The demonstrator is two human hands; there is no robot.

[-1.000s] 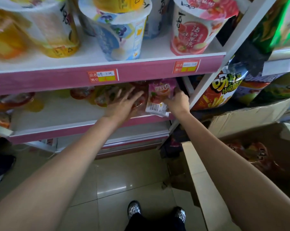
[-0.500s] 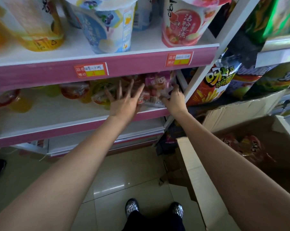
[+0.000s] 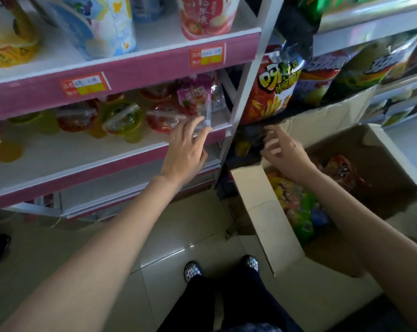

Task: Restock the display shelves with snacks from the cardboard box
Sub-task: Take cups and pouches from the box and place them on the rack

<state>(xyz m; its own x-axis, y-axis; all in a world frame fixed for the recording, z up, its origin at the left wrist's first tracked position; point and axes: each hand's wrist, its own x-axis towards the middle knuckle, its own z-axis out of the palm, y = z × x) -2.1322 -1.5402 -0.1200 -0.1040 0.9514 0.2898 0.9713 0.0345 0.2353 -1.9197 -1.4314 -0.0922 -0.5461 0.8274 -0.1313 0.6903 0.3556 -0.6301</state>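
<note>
1. The left hand [image 3: 187, 149] reaches forward on an outstretched arm to the front edge of the middle shelf [image 3: 87, 159], palm down, fingers straight and slightly spread
2. Its fingertips lie against the bottom of a pink snack pouch [image 3: 196, 101] that stands upright at the right end of that shelf; the hand is released, touching the pouch and not gripping it
3. The right hand [image 3: 284, 152] hangs above the near left corner of the cardboard box [image 3: 262, 212], wrist bent, fingers loosely curled and apart, holding nothing
4. Just past its fingertips is a dark bag on the low shelf; whether they touch it cannot be told
5. The box stands open on the floor at the right, with colourful snack bags [image 3: 296, 204] inside, a red one [image 3: 341, 171] farther back
6. Jelly cups [image 3: 122, 118] lie in a row on the middle shelf, left of the pouch; big tubs [image 3: 207, 15] stand on the shelf above, and a red chip bag [image 3: 272, 89] leans in the next bay
7. Half a second ago the right hand was up at the pouch on the shelf; it has now let go and dropped toward the box
8. The left hand has shifted right, from the jelly cups to the pouch, which stays on the shelf
</note>
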